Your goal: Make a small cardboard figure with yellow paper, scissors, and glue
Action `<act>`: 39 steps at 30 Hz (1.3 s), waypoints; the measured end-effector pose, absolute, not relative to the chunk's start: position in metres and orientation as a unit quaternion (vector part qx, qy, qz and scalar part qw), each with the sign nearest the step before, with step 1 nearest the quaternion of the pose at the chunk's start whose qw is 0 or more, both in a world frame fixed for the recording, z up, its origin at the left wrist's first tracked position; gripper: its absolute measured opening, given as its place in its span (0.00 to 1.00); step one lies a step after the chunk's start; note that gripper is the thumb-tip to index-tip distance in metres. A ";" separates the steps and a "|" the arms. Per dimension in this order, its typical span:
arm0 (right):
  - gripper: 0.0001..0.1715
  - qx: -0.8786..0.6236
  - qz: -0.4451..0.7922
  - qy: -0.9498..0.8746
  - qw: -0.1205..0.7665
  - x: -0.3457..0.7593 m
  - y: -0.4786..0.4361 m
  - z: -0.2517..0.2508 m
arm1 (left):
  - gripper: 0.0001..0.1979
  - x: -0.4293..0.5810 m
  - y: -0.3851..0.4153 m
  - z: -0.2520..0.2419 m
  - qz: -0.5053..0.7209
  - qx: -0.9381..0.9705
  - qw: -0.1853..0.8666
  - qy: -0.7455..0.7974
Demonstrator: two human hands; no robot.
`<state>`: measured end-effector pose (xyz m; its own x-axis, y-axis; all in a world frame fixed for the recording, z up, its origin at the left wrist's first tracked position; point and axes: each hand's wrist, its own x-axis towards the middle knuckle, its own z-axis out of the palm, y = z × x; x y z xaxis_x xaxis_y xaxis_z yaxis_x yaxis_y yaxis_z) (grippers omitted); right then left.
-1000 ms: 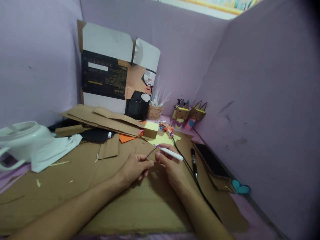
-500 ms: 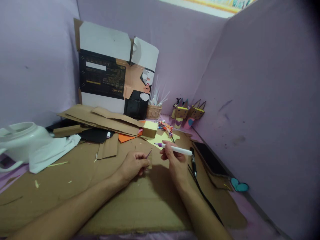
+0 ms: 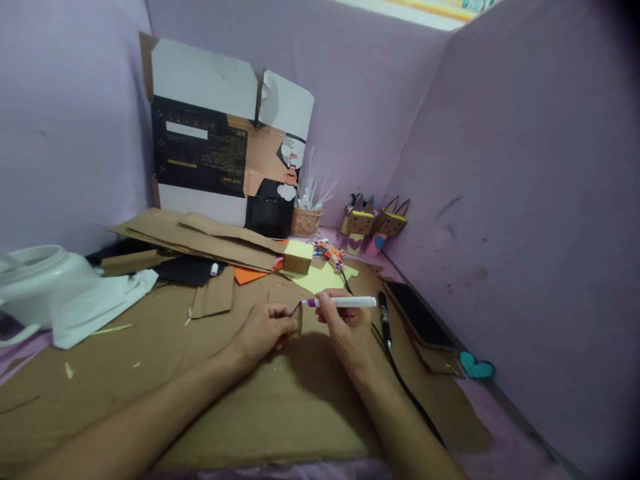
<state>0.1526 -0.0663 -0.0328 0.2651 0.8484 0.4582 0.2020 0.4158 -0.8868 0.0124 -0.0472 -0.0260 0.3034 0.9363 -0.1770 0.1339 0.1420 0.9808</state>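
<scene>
Between its thumb and fingers my left hand (image 3: 267, 327) pinches a small cardboard piece (image 3: 299, 321) with a purple edge, low over the cardboard sheet (image 3: 240, 413). My right hand (image 3: 347, 327) is closed on a white marker (image 3: 350, 302), held nearly level. The marker's purple tip points left and meets or nearly meets the edge of the piece. Part of the piece is hidden by my left fingers. Behind the hands are yellow paper (image 3: 320, 279) and a small box with a yellow top (image 3: 298, 257).
A white pot (image 3: 45, 287) and white cloth (image 3: 107, 303) are at the left. Cardboard strips (image 3: 200, 243) lie behind. On the right are a black pen (image 3: 385, 320), a cable (image 3: 410, 397), a phone (image 3: 420, 313) and a teal heart (image 3: 477, 366). Cardboard figures (image 3: 360, 223) stand farther back.
The marker has moved left, its tip now at the small piece in my left hand. My left hand has stayed nearly in place. The whole view has shifted slightly.
</scene>
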 end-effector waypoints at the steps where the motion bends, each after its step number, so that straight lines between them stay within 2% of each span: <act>1: 0.13 -0.479 0.251 -0.550 0.637 0.153 -0.066 -0.033 | 0.07 0.013 -0.047 -0.026 0.346 0.558 0.584 0.478; 8: 0.14 -0.503 0.222 -0.505 0.665 0.155 -0.065 -0.028 | 0.06 0.013 -0.048 -0.025 0.354 0.548 0.588 0.479; 39: 0.13 -0.486 0.222 -0.546 0.645 0.155 -0.067 -0.029 | 0.07 0.012 -0.047 -0.024 0.356 0.540 0.592 0.482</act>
<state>0.1554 -0.0669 -0.0291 0.3055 0.8172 0.4886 0.2446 0.4286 -0.8698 0.0117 -0.0474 -0.0236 0.2820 0.9411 -0.1868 0.0996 0.1650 0.9813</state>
